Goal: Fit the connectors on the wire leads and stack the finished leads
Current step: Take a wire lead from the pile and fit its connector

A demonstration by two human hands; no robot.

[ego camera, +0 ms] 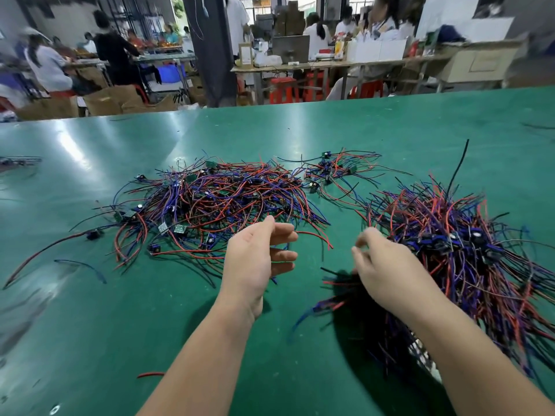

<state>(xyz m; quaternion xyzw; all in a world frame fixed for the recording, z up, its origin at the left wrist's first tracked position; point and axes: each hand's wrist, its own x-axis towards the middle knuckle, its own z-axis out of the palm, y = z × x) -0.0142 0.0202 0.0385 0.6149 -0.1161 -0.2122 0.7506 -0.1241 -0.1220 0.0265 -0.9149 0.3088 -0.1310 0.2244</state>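
Observation:
A loose pile of red, blue and black wire leads (pixel 216 199) with small green boards and blue connectors lies on the green table (pixel 150 325) ahead of me. A thicker stack of leads (pixel 456 244) lies at the right, fanned outward. My left hand (pixel 255 256) hovers at the near edge of the loose pile, palm turned right, fingers relaxed and holding nothing. My right hand (pixel 381 271) is blurred beside the right stack, its fingers loosely curled; I cannot make out anything between them. Dark leads (pixel 339 283) lie under it.
A small cluster of leads with connectors (pixel 330 169) sits at the back between the two piles. Stray single wires (pixel 150 374) lie near the front left. Beyond the table's far edge are other workbenches, red stools and people.

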